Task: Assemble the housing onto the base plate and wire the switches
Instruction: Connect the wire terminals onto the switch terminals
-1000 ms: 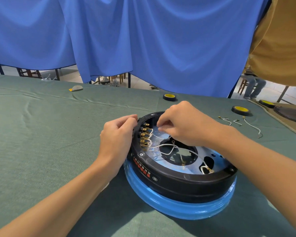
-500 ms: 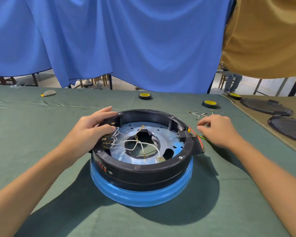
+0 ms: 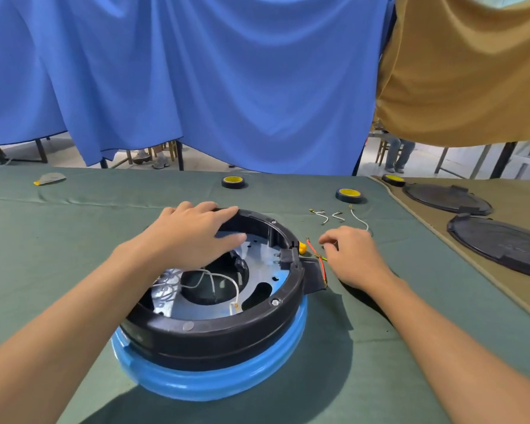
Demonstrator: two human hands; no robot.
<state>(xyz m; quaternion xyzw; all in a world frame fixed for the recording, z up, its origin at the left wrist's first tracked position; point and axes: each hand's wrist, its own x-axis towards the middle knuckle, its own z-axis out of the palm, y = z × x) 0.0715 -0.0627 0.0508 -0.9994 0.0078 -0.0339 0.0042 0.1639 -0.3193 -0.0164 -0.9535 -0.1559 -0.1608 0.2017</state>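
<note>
Fingers of left hand spread flat on black housing rim, right hand fingers curled beside loose wires, grip unclear, housing central on green-clothed bench, blue curtain behind.

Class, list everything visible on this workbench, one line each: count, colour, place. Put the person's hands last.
green cloth: one, green, covers the table
housing: one, black, centre, on the base
base: one, blue, under the housing
plate: one, silver, inside the housing
inner wires: several, white, over the plate
red wire: one, red, housing's right side
loose wires: three, white, right of housing
tape rolls: three, black with yellow cores, table's far side
covers: two, black, tan cloth at right
blue curtain: one, blue, behind table
tan curtain: one, tan, upper right
left hand: one, on the housing's far rim
right hand: one, on green cloth beside red wire
</note>
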